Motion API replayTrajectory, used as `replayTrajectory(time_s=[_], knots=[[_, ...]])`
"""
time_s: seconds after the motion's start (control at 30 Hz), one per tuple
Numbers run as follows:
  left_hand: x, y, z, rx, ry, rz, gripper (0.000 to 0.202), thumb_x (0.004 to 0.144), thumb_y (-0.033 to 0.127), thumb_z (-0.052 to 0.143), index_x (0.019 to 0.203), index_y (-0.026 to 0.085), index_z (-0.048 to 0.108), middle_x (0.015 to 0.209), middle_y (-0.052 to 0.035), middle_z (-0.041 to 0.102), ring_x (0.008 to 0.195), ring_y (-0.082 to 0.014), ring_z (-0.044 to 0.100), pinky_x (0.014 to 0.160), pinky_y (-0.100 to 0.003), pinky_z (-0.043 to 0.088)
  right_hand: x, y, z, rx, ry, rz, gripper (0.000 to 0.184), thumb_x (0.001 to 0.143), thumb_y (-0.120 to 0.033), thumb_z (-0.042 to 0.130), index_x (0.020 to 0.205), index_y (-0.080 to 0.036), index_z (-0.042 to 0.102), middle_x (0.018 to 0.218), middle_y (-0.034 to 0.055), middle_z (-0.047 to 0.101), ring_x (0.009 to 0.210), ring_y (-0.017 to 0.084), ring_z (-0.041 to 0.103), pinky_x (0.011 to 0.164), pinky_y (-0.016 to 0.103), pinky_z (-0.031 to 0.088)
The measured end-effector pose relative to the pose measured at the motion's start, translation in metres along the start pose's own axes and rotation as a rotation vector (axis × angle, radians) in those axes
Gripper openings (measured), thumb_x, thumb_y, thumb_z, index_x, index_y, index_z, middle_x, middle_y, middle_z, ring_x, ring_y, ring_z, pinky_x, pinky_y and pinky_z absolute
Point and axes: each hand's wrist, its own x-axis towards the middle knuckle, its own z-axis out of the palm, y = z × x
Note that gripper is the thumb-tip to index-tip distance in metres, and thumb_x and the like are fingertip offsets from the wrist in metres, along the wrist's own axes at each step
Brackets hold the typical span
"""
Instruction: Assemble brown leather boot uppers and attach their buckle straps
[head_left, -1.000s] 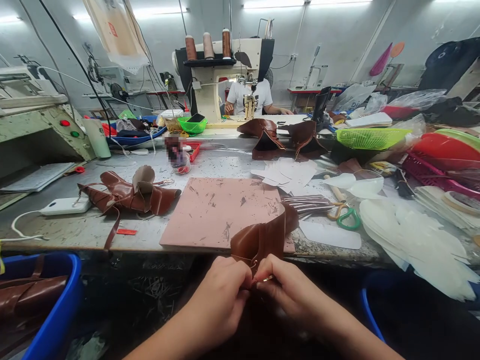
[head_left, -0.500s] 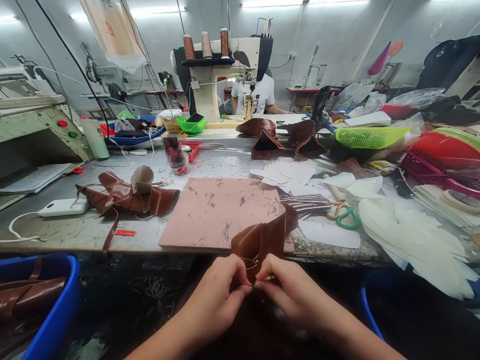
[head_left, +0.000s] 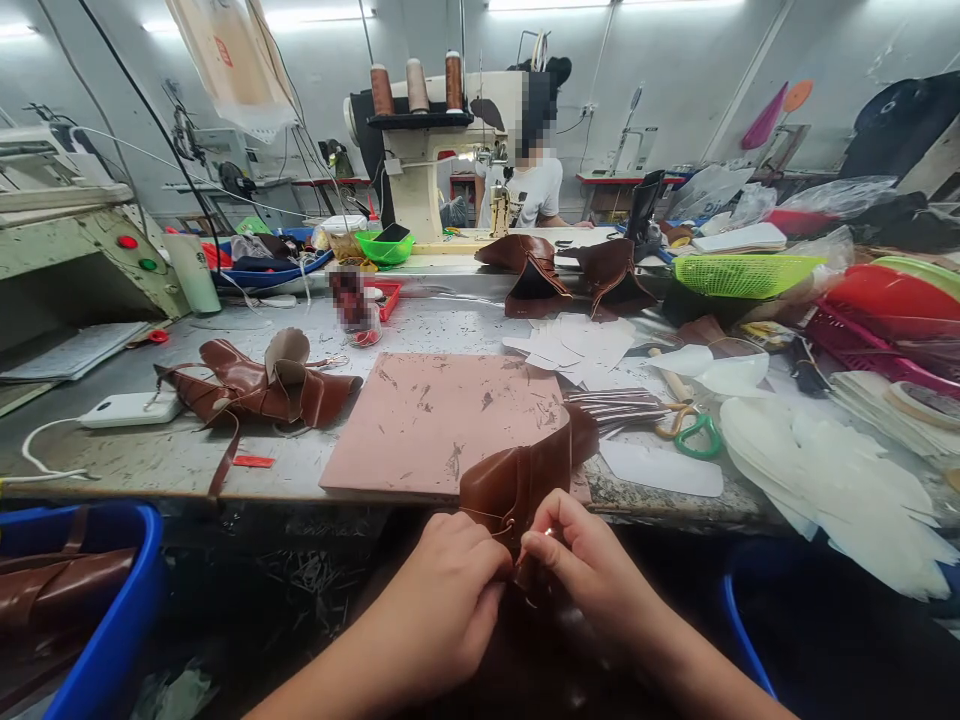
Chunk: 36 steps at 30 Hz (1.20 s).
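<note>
A brown leather boot upper (head_left: 495, 482) rests over the table's front edge, its lower part hanging towards me. A thin cord (head_left: 486, 519) crosses its front near a small metal eyelet (head_left: 510, 523). My left hand (head_left: 457, 580) is closed at the upper's near edge, gripping the leather; its fingertips are partly hidden. Just right of it, my right hand (head_left: 581, 555) pinches a thin brown cord end, with a small glint at the fingertips. Beneath the upper lies a pink cutting board (head_left: 420, 420).
Another brown leather upper (head_left: 255, 385) lies left. Green-handled scissors (head_left: 697, 436), thin strips and white pattern pieces (head_left: 832, 480) spread right. Blue tubs (head_left: 142, 580) stand below the table. Behind are a sewing machine (head_left: 420, 170), more uppers (head_left: 529, 270) and a seated person (head_left: 536, 190).
My right hand has risen slightly and moved away from my left, its pinch now above the upper's edge. My left hand has turned over more. The person behind has come further into view.
</note>
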Motion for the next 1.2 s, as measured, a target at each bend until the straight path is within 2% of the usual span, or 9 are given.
replayTrajectory(time_s=[0.07,0.17,0.27,0.43,0.53,0.73,0.9,1.1,1.2], knots=[[-0.0008,-0.0003,-0.0010,-0.017,-0.039,-0.018,0.017,0.078,0.005,0.045,0.081,0.018,0.054,0.087,-0.0021,0.057,0.085,-0.0172,0.048,0.081,-0.033,0.037,0.0014,-0.0015,-0.0025,0.030,-0.015,0.032,0.023,0.073,-0.033,0.064,0.076,-0.019,0.046,0.057,-0.0041,0.059,0.051,0.010,0.054,0.049,0.020,0.041],[-0.0023,-0.0027,-0.0004,-0.074,-0.040,-0.074,0.017,0.080,0.005,0.044,0.083,0.019,0.054,0.089,-0.0015,0.057,0.087,-0.0170,0.047,0.081,-0.033,0.036,0.0034,-0.0049,-0.0066,0.087,-0.097,0.132,0.028,0.061,-0.021,0.070,0.083,-0.018,0.053,0.061,-0.0045,0.060,0.055,0.010,0.055,0.054,0.021,0.042],[-0.0029,-0.0055,0.0004,-0.146,-0.037,-0.113,0.016,0.081,0.008,0.044,0.084,0.021,0.054,0.090,-0.0004,0.056,0.088,-0.0172,0.045,0.081,-0.032,0.035,0.0035,-0.0074,-0.0071,0.023,-0.090,0.163,0.017,0.062,-0.022,0.067,0.069,-0.017,0.053,0.061,-0.0018,0.061,0.057,0.012,0.056,0.054,0.022,0.042],[-0.0005,-0.0049,-0.0012,-0.221,-0.073,-0.121,0.003,0.081,0.018,0.051,0.079,0.020,0.053,0.085,0.0003,0.052,0.087,-0.0170,0.044,0.081,-0.032,0.034,0.0007,-0.0072,-0.0038,-0.223,-0.054,0.009,0.012,0.070,-0.022,0.060,0.065,-0.017,0.050,0.063,-0.0008,0.059,0.060,0.013,0.052,0.054,0.022,0.039],[0.0018,-0.0026,-0.0016,-0.190,-0.081,-0.108,0.010,0.082,0.027,0.055,0.076,0.019,0.052,0.081,0.0008,0.053,0.084,-0.0169,0.043,0.080,-0.033,0.032,-0.0005,-0.0066,-0.0020,-0.396,-0.032,-0.089,0.014,0.074,-0.025,0.059,0.065,-0.018,0.050,0.062,-0.0021,0.056,0.057,0.011,0.047,0.052,0.021,0.034],[0.0040,-0.0024,-0.0013,-0.139,-0.096,-0.051,0.007,0.081,0.022,0.057,0.075,0.019,0.053,0.077,0.0029,0.055,0.083,-0.0151,0.044,0.081,-0.033,0.029,-0.0013,-0.0069,-0.0018,-0.543,-0.002,-0.164,0.018,0.079,-0.028,0.057,0.066,-0.018,0.049,0.062,-0.0029,0.056,0.054,0.010,0.047,0.051,0.020,0.034],[0.0048,-0.0038,0.0042,-0.133,-0.064,-0.056,0.021,0.087,0.034,0.050,0.073,0.019,0.054,0.074,0.0027,0.056,0.080,-0.0156,0.043,0.079,-0.034,0.027,0.0003,-0.0040,-0.0082,-0.449,-0.038,-0.216,0.019,0.075,-0.030,0.063,0.064,-0.018,0.052,0.058,-0.0032,0.058,0.053,0.010,0.050,0.050,0.019,0.036],[0.0059,-0.0027,0.0045,-0.125,-0.068,-0.053,0.009,0.084,0.022,0.054,0.077,0.021,0.059,0.076,0.0033,0.060,0.082,-0.0158,0.043,0.078,-0.033,0.027,0.0012,-0.0037,-0.0070,-0.325,0.056,-0.198,0.019,0.073,-0.030,0.065,0.063,-0.017,0.056,0.057,-0.0004,0.061,0.052,0.011,0.054,0.048,0.019,0.039],[0.0048,-0.0054,0.0033,-0.126,-0.081,-0.044,0.010,0.085,0.024,0.054,0.076,0.021,0.059,0.075,0.0036,0.059,0.082,-0.0159,0.043,0.079,-0.034,0.027,0.0039,-0.0034,-0.0055,-0.201,0.071,-0.098,0.021,0.071,-0.032,0.066,0.062,-0.017,0.054,0.055,-0.0002,0.059,0.051,0.012,0.054,0.048,0.020,0.041]])
